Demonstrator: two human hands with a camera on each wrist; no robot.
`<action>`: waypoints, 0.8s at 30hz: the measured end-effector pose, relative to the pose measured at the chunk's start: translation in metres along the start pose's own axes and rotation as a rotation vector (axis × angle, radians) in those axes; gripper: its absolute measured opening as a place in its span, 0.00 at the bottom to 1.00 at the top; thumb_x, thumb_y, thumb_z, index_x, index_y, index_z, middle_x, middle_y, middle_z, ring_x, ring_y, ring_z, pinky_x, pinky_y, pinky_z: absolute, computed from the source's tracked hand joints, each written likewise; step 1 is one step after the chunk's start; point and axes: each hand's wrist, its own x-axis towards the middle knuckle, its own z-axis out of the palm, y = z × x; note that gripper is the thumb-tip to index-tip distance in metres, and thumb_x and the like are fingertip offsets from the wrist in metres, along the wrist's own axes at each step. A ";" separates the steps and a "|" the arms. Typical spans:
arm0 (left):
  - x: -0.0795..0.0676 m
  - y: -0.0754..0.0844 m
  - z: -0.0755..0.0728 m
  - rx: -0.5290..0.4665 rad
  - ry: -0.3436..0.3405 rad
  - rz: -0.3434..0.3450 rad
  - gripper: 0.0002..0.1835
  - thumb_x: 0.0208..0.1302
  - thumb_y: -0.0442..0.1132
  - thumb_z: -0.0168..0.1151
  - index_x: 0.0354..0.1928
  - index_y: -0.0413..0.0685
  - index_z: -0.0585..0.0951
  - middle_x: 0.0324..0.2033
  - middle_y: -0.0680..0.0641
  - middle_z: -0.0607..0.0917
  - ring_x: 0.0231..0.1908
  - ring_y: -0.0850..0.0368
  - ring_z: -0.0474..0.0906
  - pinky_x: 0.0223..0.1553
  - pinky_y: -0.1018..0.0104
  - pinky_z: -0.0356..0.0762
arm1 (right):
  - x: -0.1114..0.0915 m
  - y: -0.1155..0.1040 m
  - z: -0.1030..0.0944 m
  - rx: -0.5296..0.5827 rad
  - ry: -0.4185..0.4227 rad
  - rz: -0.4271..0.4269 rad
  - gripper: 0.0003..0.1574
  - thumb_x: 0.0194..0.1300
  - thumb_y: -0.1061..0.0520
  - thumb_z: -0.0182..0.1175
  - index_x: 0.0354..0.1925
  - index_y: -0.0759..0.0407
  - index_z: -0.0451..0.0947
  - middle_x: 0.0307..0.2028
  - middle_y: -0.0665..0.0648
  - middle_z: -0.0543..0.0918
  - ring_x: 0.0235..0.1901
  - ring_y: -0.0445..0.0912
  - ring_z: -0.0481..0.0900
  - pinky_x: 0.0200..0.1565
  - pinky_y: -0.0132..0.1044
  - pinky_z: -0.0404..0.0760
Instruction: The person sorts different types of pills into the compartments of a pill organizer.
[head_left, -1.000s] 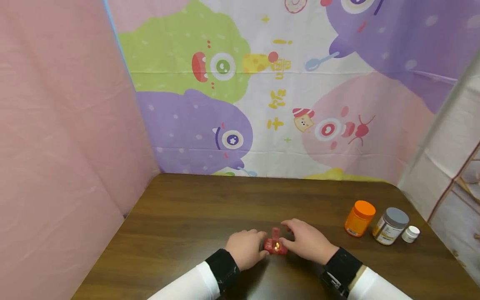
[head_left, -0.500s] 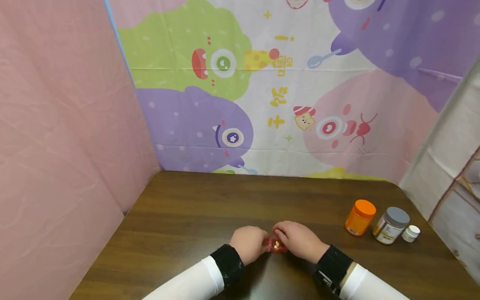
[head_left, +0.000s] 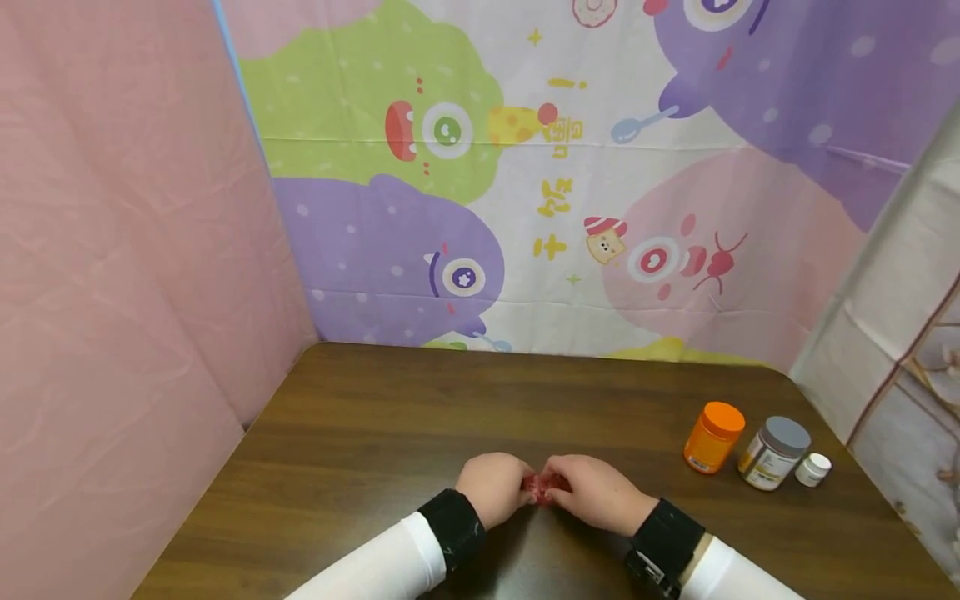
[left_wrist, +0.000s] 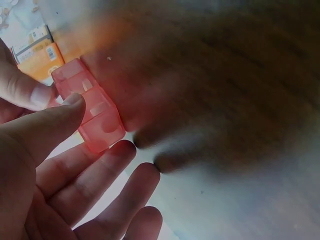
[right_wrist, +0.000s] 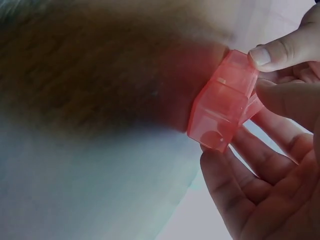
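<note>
Between my two hands is a small translucent red pill box [head_left: 539, 490] with several compartments, low over the wooden table. My left hand [head_left: 491, 490] grips its left end, the thumb [left_wrist: 70, 112] on the near wall and fingers on the far side. At the right end my right hand [head_left: 600, 493] pinches it, its thumb [right_wrist: 287, 100] against the wall. Pale pill shapes show through the wall in the left wrist view. Part of a red lid [right_wrist: 253, 109] sticks out behind the box in the right wrist view. From the head view, fingers hide most of the top.
At the table's right stand an orange jar [head_left: 714, 437], a grey-lidded jar [head_left: 774, 452] and a small white bottle [head_left: 813, 470]. The brown table [head_left: 375, 408] meets a printed cloth [head_left: 555, 317] at the back and a pink cloth [head_left: 150, 250] on the left.
One second ago the fingers were looser around the box, with a lid upright and yellowish pills visible. Both hands have since closed in on it, and the right fingers now cover the pills.
</note>
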 end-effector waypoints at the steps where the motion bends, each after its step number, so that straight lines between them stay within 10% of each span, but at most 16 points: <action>1: 0.000 0.000 0.000 -0.001 -0.001 0.000 0.06 0.56 0.50 0.70 0.27 0.59 0.86 0.19 0.59 0.82 0.21 0.64 0.74 0.20 0.66 0.73 | 0.000 0.000 0.001 0.004 -0.002 -0.005 0.02 0.63 0.54 0.65 0.35 0.47 0.80 0.29 0.42 0.80 0.28 0.34 0.74 0.32 0.38 0.79; 24: 0.003 0.000 -0.003 0.000 -0.020 0.003 0.08 0.53 0.51 0.72 0.25 0.59 0.86 0.18 0.59 0.81 0.19 0.65 0.72 0.18 0.67 0.71 | 0.003 0.005 0.003 0.017 -0.014 -0.015 0.08 0.58 0.54 0.70 0.34 0.48 0.78 0.29 0.46 0.79 0.28 0.40 0.74 0.30 0.35 0.76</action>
